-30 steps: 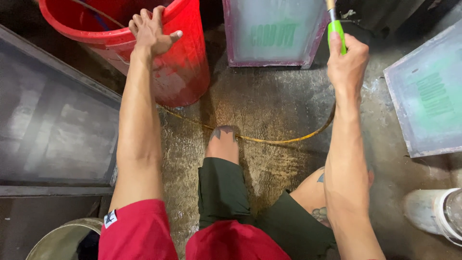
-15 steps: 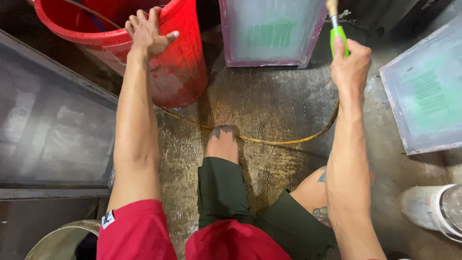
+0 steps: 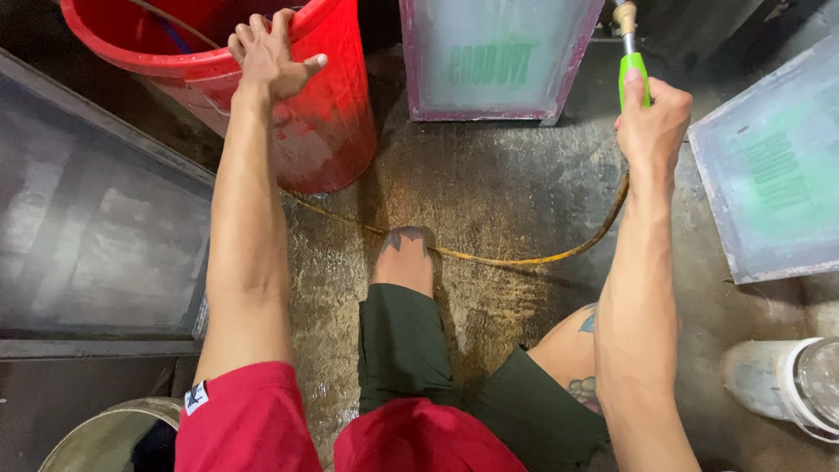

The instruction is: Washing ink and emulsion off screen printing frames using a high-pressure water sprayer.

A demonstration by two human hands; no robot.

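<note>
My left hand (image 3: 273,54) rests flat on the rim of a big red bucket (image 3: 323,131) at the upper left, fingers spread over the edge. Gripped in my right hand (image 3: 651,122) is a green-handled spray nozzle (image 3: 631,65) with a metal tip, pointing up toward a framed printing screen (image 3: 498,57) that leans upright at the top middle. From the nozzle a yellow hose (image 3: 516,259) trails down and across the wet concrete floor, passing over my foot.
A second framed screen (image 3: 773,175) lies at the right. A dark screen frame (image 3: 79,227) fills the left side. At the lower right stands a white plastic container (image 3: 786,380); a grey pail rim (image 3: 105,433) shows at the bottom left. I squat, knees in front.
My right hand and the nozzle have shifted slightly right and up. My left hand stays on the bucket rim.
</note>
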